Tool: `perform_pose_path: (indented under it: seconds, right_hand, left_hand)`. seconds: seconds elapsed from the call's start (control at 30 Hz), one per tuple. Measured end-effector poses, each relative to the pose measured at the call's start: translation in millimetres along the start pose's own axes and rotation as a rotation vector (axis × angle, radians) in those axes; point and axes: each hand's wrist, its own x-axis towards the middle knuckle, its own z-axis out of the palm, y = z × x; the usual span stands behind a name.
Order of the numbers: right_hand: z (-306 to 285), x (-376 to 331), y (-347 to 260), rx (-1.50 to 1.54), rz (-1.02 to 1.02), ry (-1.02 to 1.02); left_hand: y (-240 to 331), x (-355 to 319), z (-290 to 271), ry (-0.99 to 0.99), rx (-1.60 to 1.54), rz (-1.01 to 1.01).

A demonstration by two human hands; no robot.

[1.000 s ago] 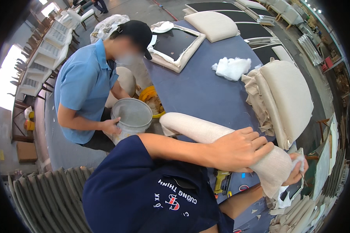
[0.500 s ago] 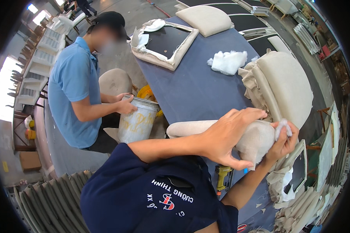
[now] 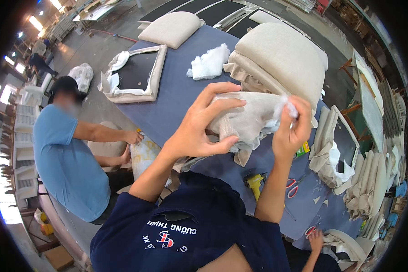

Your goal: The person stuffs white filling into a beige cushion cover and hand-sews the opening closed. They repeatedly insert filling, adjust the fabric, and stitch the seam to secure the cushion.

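Observation:
My left hand (image 3: 199, 124) is curled around a beige fabric-covered piece (image 3: 249, 113), thumb below and fingers over its near side. Loose, gathered fabric hangs from its underside, with some white filling showing. At the piece's right end, my right hand (image 3: 297, 124) pinches a tuft of white wadding (image 3: 291, 109) against the fabric. Beneath my hands lies the blue-grey table top (image 3: 179, 99). A yellow-green staple gun (image 3: 257, 185) rests just left of my right forearm, and red-handled scissors (image 3: 293, 187) lie to its right.
Large beige cushions (image 3: 283, 52) stand beyond my hands, beside loose wadding (image 3: 211, 62). A padded frame (image 3: 156, 75) lies far left. A person in blue (image 3: 70, 154) holds a bucket (image 3: 144, 156) at left. Another person's hand (image 3: 316, 241) is near scissors (image 3: 311, 232) at lower right.
My view has swung right. The beige piece is raised and turned, showing its gathered underside. My right hand still pinches wadding at its end. The person in blue has tilted the bucket.

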Motion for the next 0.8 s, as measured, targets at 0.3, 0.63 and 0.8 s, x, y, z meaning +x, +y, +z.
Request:
perform_pose_path:
  seconds: [0.3,0.63,0.8]
  right_hand:
    - [-5.8,-50.0,-37.1,-0.098,-0.229,-0.358]
    - [9.6,-26.9,-19.1,0.166,-0.179,-0.259]
    - [10.7,-21.4,-27.0,0.306,-0.007,-0.199]
  left_hand:
    - [-18.1,8.0,-23.0,-0.068,-0.075,-0.051]
    - [-5.3,17.3,-15.9,-0.057,0.105,-0.028]
    - [10.1,30.8,-13.7,-0.103,0.343,0.115]
